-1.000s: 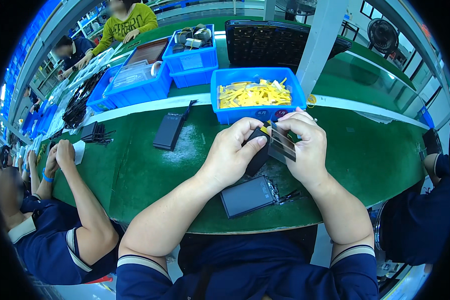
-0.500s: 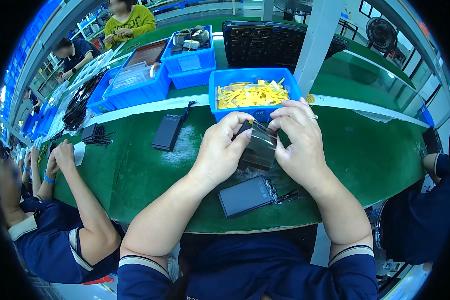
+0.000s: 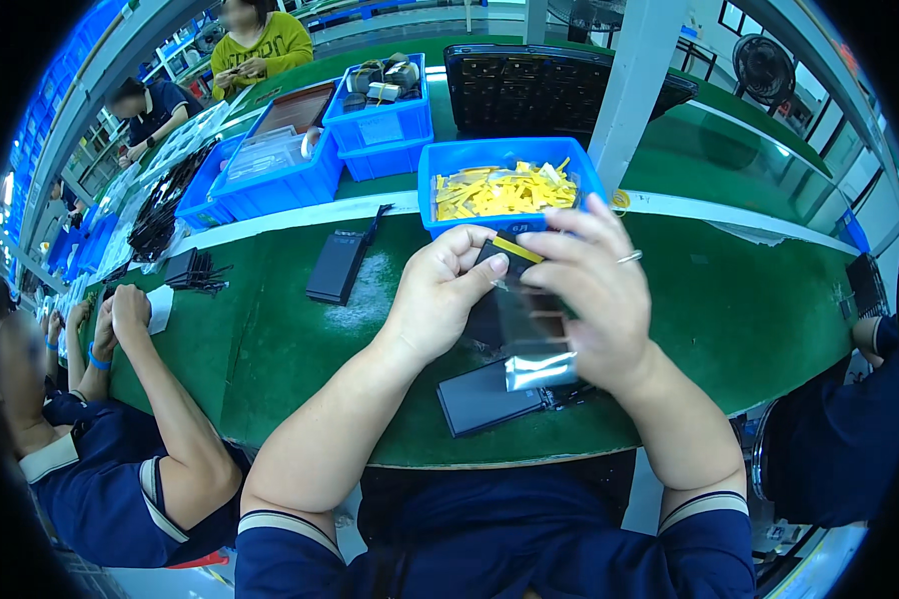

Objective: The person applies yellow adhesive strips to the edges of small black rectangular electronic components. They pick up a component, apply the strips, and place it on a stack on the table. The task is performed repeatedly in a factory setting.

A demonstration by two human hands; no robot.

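Observation:
My left hand is closed round the upper part of a dark rectangular battery pack, thumb on the near side. A yellow strip runs across the pack's top end. Smeared by motion, my right hand is beside it, with a glossy clear plastic film hanging from its fingers in front of the pack. Below my hands a second black battery pack lies flat, its wire end partly behind the film. Another black pack with a lead rests to the left.
A blue bin of yellow strips stands just beyond my hands, beside a grey post. More blue bins stand at the back left. A co-worker's hands are at the green table's left side, near more black packs.
The clear film, earlier over the pack between both hands, now hangs lower from my right hand. The yellow strip on the pack's top end shows more. My left hand has barely moved.

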